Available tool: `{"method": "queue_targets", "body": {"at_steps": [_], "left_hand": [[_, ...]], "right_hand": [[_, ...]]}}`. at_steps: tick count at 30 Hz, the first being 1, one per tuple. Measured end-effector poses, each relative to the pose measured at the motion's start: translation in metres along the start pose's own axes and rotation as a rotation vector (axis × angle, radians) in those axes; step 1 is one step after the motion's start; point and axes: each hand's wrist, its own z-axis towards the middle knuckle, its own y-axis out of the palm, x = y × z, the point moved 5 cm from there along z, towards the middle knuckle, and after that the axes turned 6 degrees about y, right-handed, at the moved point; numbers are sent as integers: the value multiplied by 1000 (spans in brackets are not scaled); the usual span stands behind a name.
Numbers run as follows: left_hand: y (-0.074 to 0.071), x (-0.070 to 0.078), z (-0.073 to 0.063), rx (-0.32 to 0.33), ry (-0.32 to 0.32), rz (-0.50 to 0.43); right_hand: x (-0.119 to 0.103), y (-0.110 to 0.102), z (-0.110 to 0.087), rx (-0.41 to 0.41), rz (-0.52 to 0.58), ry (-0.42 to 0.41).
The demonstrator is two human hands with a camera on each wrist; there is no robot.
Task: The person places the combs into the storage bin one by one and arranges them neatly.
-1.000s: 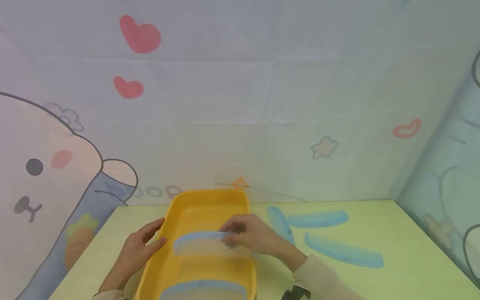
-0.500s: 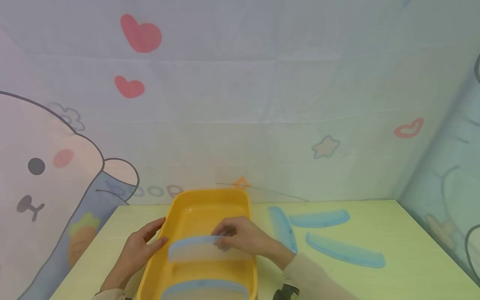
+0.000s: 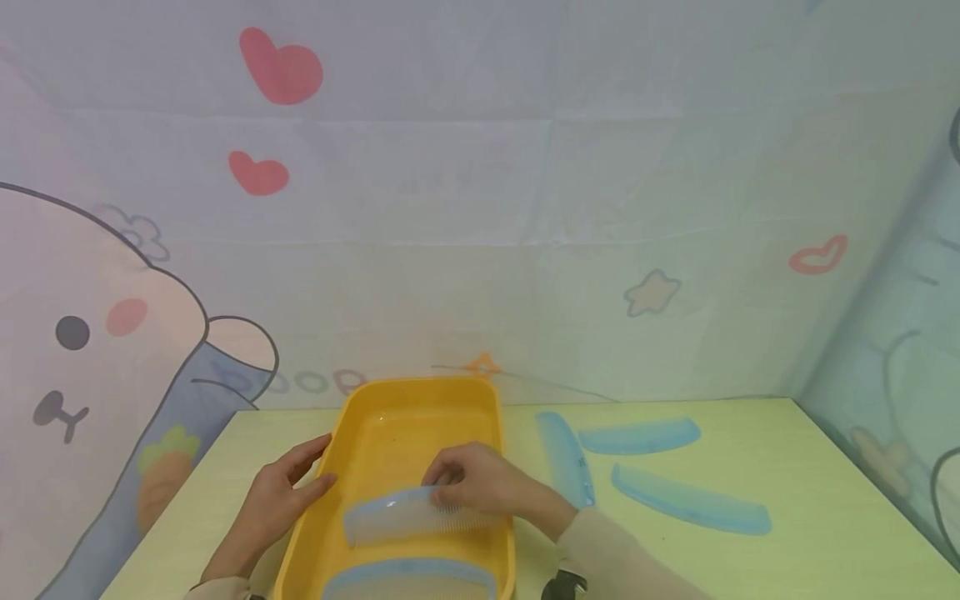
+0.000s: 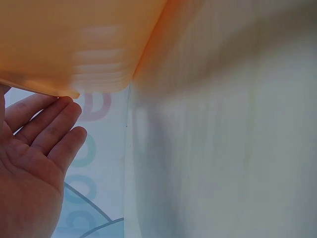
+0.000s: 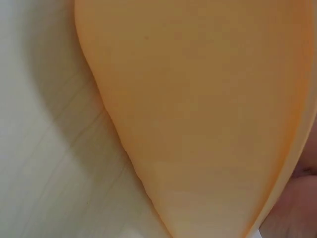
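Note:
Thumb and fingertips of my right hand point(image 3: 480, 483) pinch the top edge of a translucent blue comb point(image 3: 397, 515), held over the yellow tray point(image 3: 420, 408) with its teeth downward and its left end lower. A second blue comb point(image 3: 408, 569) lies in the near part of the tray, cut off by the frame's bottom. At the tray's left side, my left hand point(image 3: 281, 500) holds the rim, thumb over it and fingers outside. The left wrist view shows those fingers point(image 4: 54, 124) against the rim's underside. In the right wrist view the tray wall point(image 5: 198, 99) hides most of the right hand.
Three more blue combs lie on the pale table right of the tray: an upright one point(image 3: 566, 458), a far one point(image 3: 637, 437) and a slanted one point(image 3: 690, 502). A printed cloth backdrop point(image 3: 480, 208) stands behind the table.
My right hand has brought the comb nearer to me, toward the one in the tray's near part, and its left end has tipped down. The left hand stays at the rim.

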Motion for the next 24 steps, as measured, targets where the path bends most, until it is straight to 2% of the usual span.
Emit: {"method": "queue_targets", "body": {"at_steps": [10,16,24], "left_hand": [[1,-2,0,0,4,1],[1,-1,0,2,14,2],[1,-1,0,-1,9,2]], "right_hand": [[-1,7,2,-13,-81,12],[1,13,5,-19,-180,22],[1,16,7,-40,-299,-6]]}}
